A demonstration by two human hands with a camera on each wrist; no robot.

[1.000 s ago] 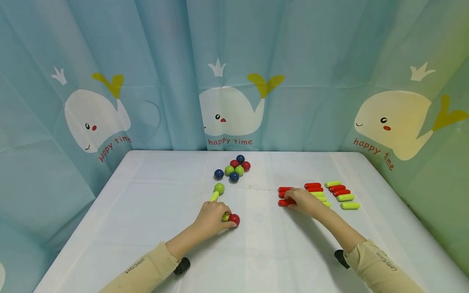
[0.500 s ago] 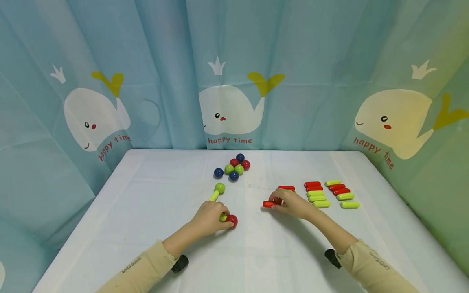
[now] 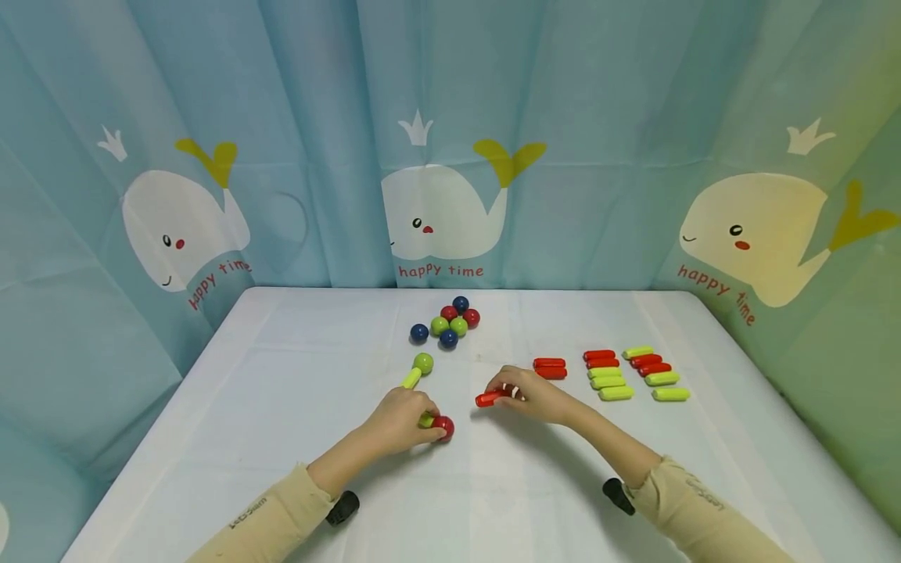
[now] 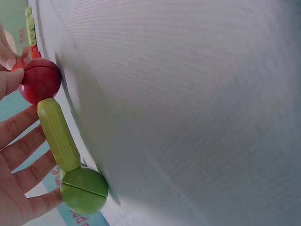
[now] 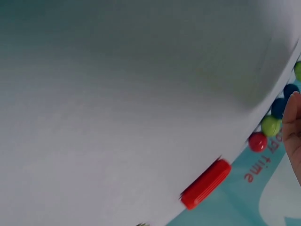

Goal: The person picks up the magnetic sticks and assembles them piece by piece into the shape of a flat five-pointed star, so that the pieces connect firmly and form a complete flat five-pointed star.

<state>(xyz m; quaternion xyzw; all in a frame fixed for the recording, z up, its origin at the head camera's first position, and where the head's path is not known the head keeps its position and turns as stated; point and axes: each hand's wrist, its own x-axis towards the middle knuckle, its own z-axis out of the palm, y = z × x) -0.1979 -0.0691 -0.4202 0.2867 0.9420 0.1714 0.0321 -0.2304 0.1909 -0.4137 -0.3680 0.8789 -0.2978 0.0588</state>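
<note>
My left hand (image 3: 401, 422) holds a piece made of toy balls and sticks. In the left wrist view, its thumb presses a red ball (image 4: 41, 81), joined by a yellow-green stick (image 4: 59, 134) to a green ball (image 4: 84, 189). The head view shows another green ball (image 3: 423, 363) with a stick (image 3: 411, 379) running under the hand; the middle is hidden. My right hand (image 3: 531, 396) pinches a red stick (image 3: 487, 399), to the right of the red ball and apart from it.
Several red, green and blue balls (image 3: 448, 338) lie together at the back middle. Two red sticks (image 3: 551, 374) lie behind the right hand; several red and yellow-green sticks (image 3: 616, 393) are farther right. A whale-print curtain (image 3: 317, 156) hangs behind the white table (image 3: 281, 375).
My right hand has taken a red stick from the small red group and carried it left toward the left hand. The left hand has shifted slightly left, still holding its piece.
</note>
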